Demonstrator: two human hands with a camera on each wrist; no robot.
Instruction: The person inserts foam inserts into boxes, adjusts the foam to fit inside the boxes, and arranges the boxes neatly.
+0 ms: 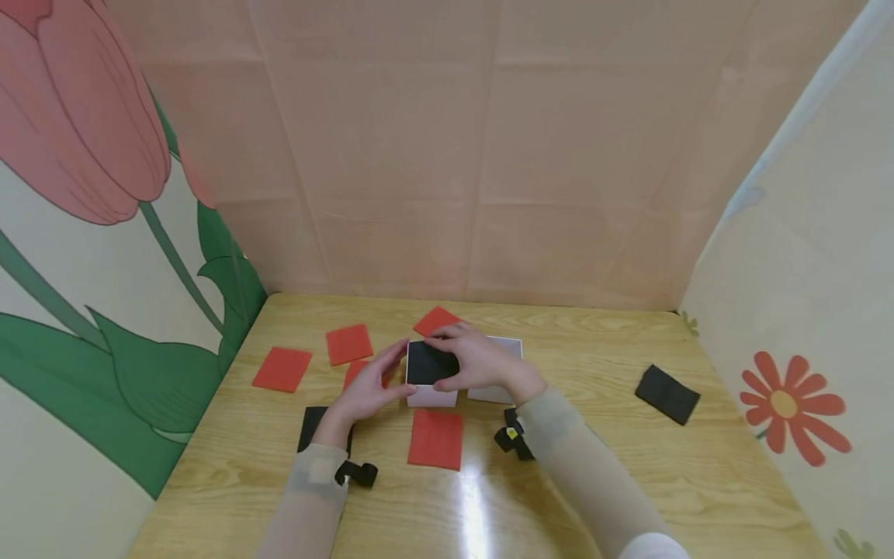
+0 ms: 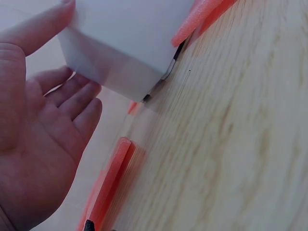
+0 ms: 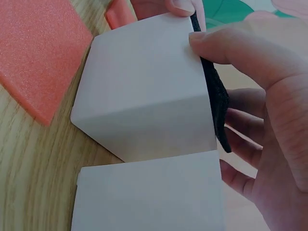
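A white box (image 1: 431,397) stands mid-table with a black foam sheet (image 1: 427,363) over its top. My left hand (image 1: 366,392) holds the box at its left side, thumb near the front corner, fingers toward the back one. From the right, my right hand (image 1: 478,359) pinches the foam sheet, its thumb at the box's front top edge. In the right wrist view, the near end of the foam sheet (image 3: 219,103) bends up off the box. A second white box (image 1: 492,394) stands close on the right, partly hidden by my right hand.
Red foam squares lie around the boxes: one in front (image 1: 435,439), one behind (image 1: 436,319), several to the left (image 1: 282,369). A black foam piece (image 1: 667,394) rests far right; another black piece (image 1: 312,425) is partly under my left wrist. Fabric walls border the table.
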